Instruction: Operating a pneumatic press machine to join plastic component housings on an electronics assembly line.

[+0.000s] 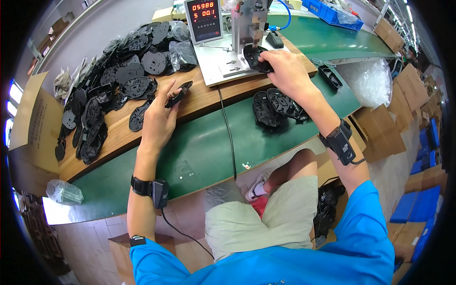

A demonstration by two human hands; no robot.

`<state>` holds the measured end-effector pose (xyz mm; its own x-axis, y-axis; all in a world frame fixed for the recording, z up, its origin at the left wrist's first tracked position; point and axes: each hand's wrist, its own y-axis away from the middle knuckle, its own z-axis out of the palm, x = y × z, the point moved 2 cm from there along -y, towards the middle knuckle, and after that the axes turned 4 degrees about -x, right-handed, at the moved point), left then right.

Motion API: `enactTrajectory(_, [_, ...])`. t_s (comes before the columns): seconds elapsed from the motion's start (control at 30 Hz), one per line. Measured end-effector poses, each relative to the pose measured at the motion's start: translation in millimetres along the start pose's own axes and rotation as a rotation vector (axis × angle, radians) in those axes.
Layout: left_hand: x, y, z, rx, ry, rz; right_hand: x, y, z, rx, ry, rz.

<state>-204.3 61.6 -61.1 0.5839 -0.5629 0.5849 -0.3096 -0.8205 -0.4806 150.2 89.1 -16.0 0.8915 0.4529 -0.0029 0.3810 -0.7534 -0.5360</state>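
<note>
My left hand (159, 116) is raised over the front of the wooden board, its fingers closed on a small black plastic part (179, 94) held on edge. To the right, my right hand (288, 71) grips the near side of a black plastic shell (256, 58). That shell sits under the head of a metal bench press (250, 26), on the press's pale base plate (213, 66). A digital counter box (204, 20) with red lit digits stands left of the press. My right fingertips are partly hidden behind the shell.
A big heap of black plastic parts (135, 69) covers the wooden board (202, 97) at left. More shells (270, 109) lie on the green table (199, 142) near my right forearm. A cable (227, 123) crosses the table edge. A carton (35, 114) stands far left.
</note>
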Motion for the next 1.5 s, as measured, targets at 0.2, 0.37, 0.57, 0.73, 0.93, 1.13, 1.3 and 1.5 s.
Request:
enactTrajectory(0.2, [-9.9,-0.6,-1.3,0.07,-0.169,0.037,1.5,0.8,0.2,0.005,-0.016,0.012])
enactTrajectory(0.37, [0.7,-6.6,-5.6,0.155,-0.184,0.147,0.2,-2.4,0.7,-0.018,-0.03,-0.015])
enactTrajectory(0.57, [85.4,-39.7,37.6,0.013,-0.481,0.551,21.1,20.6,-14.5,0.221,-0.256,-0.044])
enactTrajectory(0.73, [108.7,-88.8,106.4,0.005,-0.498,0.615,8.3,83.3,-28.7,0.275,-0.231,0.145])
enactTrajectory(0.93, [103.5,-115.1,153.9,0.069,-0.602,0.516,16.8,142.4,-28.2,0.226,-0.262,0.251])
enactTrajectory(1.13, [105.5,-115.5,154.0,0.017,-0.538,0.482,23.5,156.8,-35.1,0.098,-0.242,0.165])
enactTrajectory(1.3, [102.6,-114.8,149.0,-0.028,-0.545,0.513,15.3,119.7,-31.8,0.168,-0.19,0.114])
enactTrajectory(1.5, [108.0,-110.7,159.9,0.015,-0.57,0.412,-1.1,39.2,-5.4,0.21,-0.121,-0.024])
